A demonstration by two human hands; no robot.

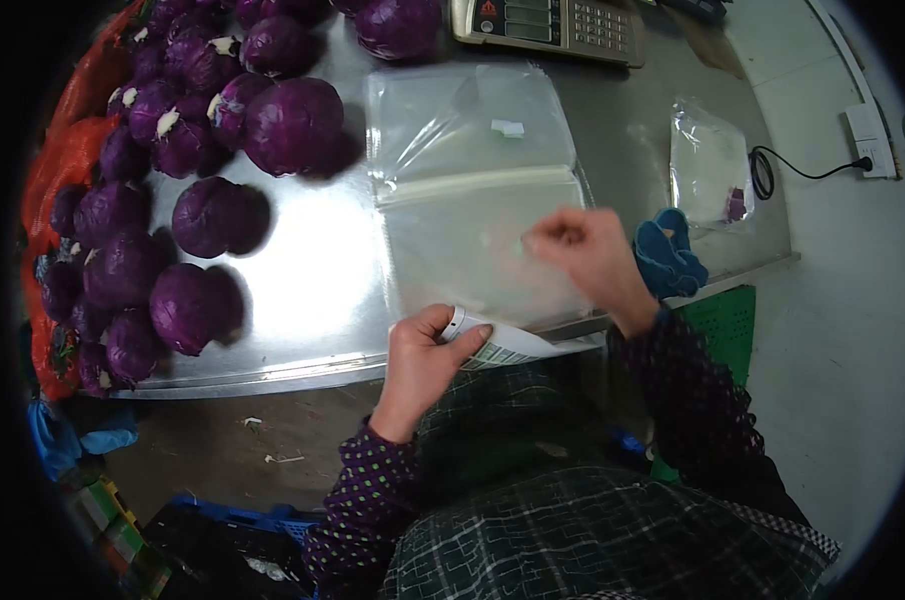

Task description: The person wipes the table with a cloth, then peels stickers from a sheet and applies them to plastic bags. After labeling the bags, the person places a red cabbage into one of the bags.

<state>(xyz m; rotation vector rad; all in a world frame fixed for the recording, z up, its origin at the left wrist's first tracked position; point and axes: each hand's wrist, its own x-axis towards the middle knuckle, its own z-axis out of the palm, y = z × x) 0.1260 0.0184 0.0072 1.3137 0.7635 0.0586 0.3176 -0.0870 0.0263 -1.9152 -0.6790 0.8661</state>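
My left hand (422,358) is closed on a curled sheet of labels (507,346), white with green printing, at the table's front edge. Above a stack of transparent plastic bags (472,262) is my right hand (594,258), with thumb and fingers pinched together. Blur hides whatever is between those fingertips; a small pale-green speck shows beside them. On the upper part of the bags lies a small white label (508,128).
Several purple cabbages (294,126) and a red mesh sack (67,190) occupy the left side. A scale (547,25) stands at the back. To the right are blue gloves (665,255), another plastic bag (707,165) and a plugged-in black cable (807,172).
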